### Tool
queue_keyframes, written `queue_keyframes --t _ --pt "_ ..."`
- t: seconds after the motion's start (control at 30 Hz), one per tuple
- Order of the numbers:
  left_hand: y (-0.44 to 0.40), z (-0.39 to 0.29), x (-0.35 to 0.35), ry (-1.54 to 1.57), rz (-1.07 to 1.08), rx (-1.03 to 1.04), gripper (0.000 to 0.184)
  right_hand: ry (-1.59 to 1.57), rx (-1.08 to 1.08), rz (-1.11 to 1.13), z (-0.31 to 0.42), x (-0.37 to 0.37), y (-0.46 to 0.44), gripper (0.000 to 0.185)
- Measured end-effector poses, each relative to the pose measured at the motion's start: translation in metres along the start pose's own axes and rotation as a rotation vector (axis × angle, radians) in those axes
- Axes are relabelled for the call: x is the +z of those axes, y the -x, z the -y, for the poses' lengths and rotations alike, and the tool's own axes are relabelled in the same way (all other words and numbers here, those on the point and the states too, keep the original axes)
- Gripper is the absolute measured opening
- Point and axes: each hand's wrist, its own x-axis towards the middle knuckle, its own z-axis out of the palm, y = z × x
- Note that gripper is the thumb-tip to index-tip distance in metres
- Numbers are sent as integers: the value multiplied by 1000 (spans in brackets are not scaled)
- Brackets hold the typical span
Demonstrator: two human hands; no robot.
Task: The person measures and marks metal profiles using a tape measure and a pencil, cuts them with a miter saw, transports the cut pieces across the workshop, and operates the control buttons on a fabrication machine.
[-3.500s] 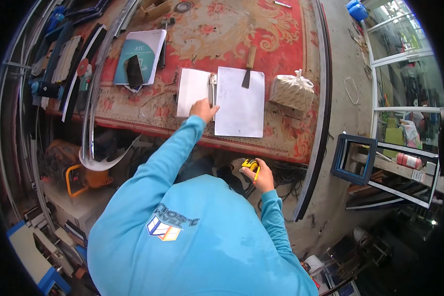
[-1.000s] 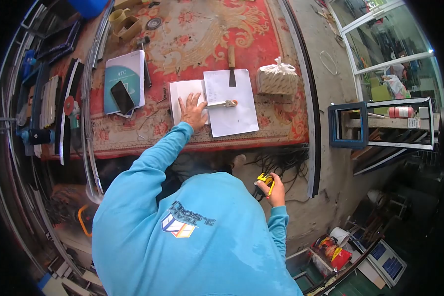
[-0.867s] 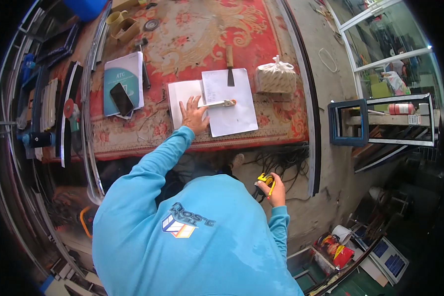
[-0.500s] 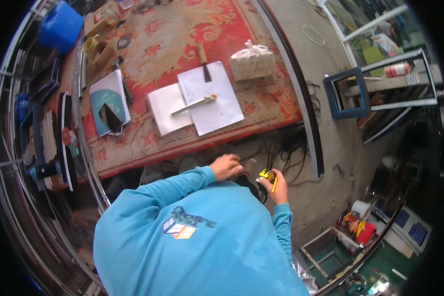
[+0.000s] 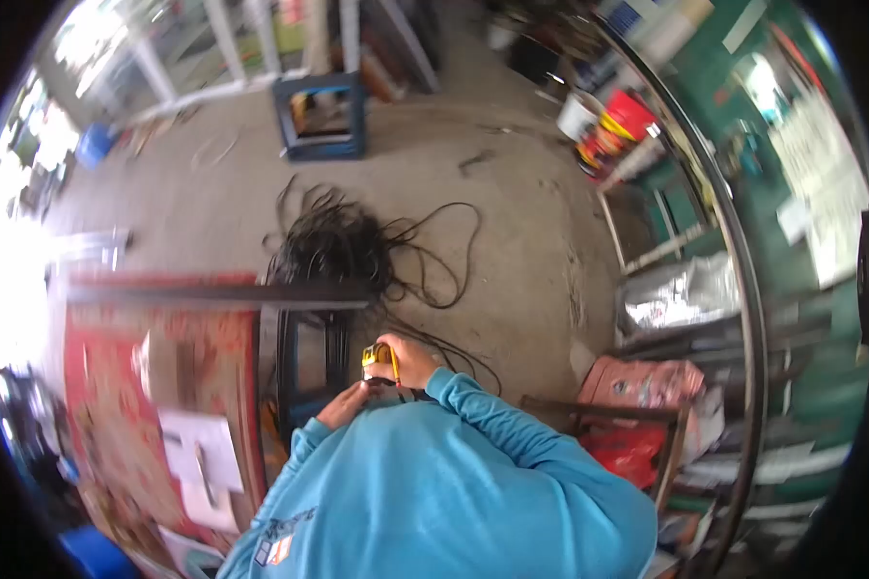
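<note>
The room is a workshop with a grey concrete floor, seen through motion blur; at far left stand white-framed doors with glass; at near left is a table topped in red patterned cloth, bearing a pale box and white papers, on which no writing can be made out; near the middle-left, the blue shirt carries dark lettering above a small blue, white and orange emblem, the letters too smeared to read; farther off are a blue frame and a heap of black cable.

The left hand is beside the near end of the tape measure, fingertips close to it; whether they pinch anything I cannot tell; the tape measure is in front of the chest, above the floor, its case compact, yellow with dark parts, no brand legible; a thin yellow strip with a red tip shows at its right; the right hand has its fingers closed round the case.

To the right are a white bucket at the far side, a pink bag with blurred print, and pale sheets with unreadable marks.
</note>
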Motion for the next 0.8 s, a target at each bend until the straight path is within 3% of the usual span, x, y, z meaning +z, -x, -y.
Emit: queue_keyframes --t 0.17,0.3,0.37,0.5,0.57,0.63,0.67,0.73,0.8 --pt "-131 -71 65 -110 53 -77 55 -210 170 -195 -61 -98 -2 68" --pt "-239 -68 84 -237 298 -124 53 -289 301 -496 -112 -150 13 59" --pt "-267 -92 111 -378 186 -133 48 -409 360 -597 -125 -174 19 57" --pt "-371 -53 97 -142 308 -279 54 -165 358 -889 -163 -209 17 51" --pt "-410 -70 122 -42 352 -202 57 -208 403 -939 -171 -245 8 46" --pt "-448 -101 138 216 334 -352 52 -293 380 -982 -203 -265 -11 38" --pt "-469 -115 138 306 424 -379 49 -286 391 -988 -207 -282 -21 38" --pt "-512 -156 134 251 430 -432 49 -332 479 -866 -213 -333 -48 42" --pt "-555 -190 120 207 499 -485 46 -416 426 -818 -211 -383 -84 43"
